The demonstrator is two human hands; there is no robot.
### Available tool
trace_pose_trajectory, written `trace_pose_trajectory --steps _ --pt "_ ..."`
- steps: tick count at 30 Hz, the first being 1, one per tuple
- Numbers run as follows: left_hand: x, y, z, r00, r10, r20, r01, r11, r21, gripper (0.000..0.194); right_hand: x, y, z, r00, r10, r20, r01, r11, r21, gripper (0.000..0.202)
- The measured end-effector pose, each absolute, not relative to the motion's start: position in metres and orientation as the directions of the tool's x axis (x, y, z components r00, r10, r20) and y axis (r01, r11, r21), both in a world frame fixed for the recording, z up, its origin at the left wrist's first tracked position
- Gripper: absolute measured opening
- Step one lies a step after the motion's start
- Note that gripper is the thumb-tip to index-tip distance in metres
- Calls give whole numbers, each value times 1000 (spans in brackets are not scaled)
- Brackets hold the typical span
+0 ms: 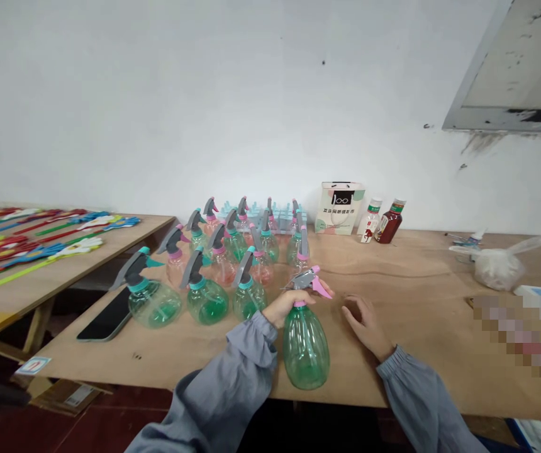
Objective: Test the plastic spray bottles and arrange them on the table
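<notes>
Hands apart, green spray bottle [306, 349] (pink collar) in the left [285, 306].

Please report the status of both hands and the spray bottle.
Left hand gripping green spray bottle by its neck, under pink trigger. Right hand empty, by the table. Other spray bottles close at left.

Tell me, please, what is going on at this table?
A person's left hand grips a clear green spray bottle around the neck, just below its grey spray head with a pink trigger. The right hand is empty, beside it at the wooden table. More green and pink spray bottles stand in rows beyond and to the left, near a smartphone.
</notes>
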State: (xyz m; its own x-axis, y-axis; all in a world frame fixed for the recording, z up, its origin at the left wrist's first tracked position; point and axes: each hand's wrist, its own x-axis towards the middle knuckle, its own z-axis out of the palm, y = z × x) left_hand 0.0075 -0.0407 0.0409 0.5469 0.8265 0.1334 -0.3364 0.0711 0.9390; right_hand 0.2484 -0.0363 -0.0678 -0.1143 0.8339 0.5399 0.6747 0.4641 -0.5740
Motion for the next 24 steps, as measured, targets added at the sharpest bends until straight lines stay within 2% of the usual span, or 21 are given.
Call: trace_pose_trajectory --steps 5,11,18,24 --pt "6 -44 46 606 780 155 -339 77 938 33 247 -37 -67 -124 844 522 666 460 -587 27" --pt "10 -42 39 499 853 155 -365 44 930 15 246 -38 -66 -121 852 509 664 451 -597 27" --pt "5 -42 43 522 835 173 -324 6 946 33 248 -36 -68 -124 835 536 664 471 -581 26" --pt "7 -40 38 476 867 151 -335 20 942 25 248 -37 -67 -128 842 524 664 465 -585 26"
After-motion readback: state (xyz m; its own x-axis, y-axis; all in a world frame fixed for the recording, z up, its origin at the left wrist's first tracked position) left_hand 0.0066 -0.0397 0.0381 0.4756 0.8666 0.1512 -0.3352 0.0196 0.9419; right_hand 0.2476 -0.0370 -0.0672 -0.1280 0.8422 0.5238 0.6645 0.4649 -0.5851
